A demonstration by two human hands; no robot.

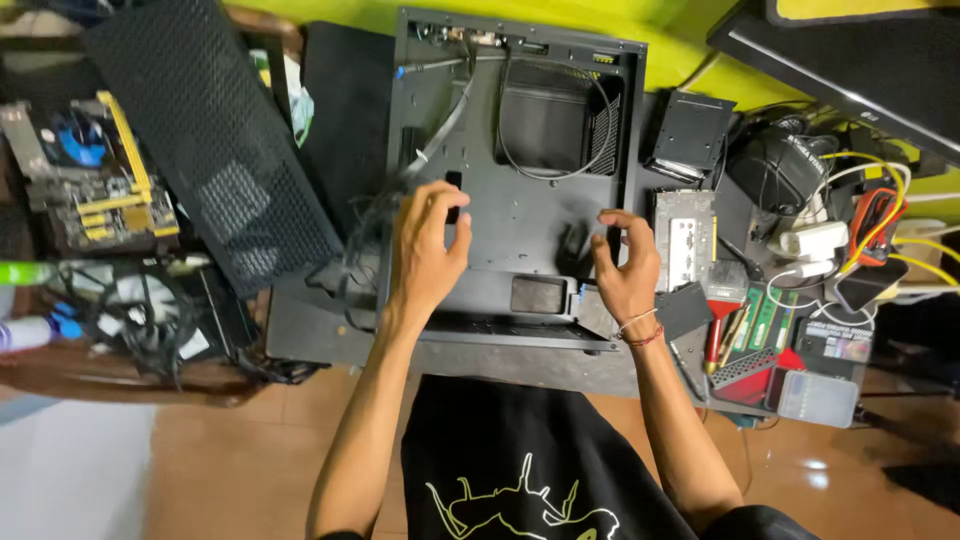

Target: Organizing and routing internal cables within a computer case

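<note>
Head view, case: I see the black computer case (520, 190) lying open, tray bare under my fingers; no board fitted yet
Left hand (425, 245): fingers spread and curled, tips on the tray, gripping nothing
Right hand (628, 265): half open, empty, by the case's right edge
Left to do: motherboard (95, 180) sits well left of my fingers; I/O shield (685, 240) just right of them

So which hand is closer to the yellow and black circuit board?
Left. The left hand lies right of the circuit board, over the computer case; the right hand is farther right.
</note>
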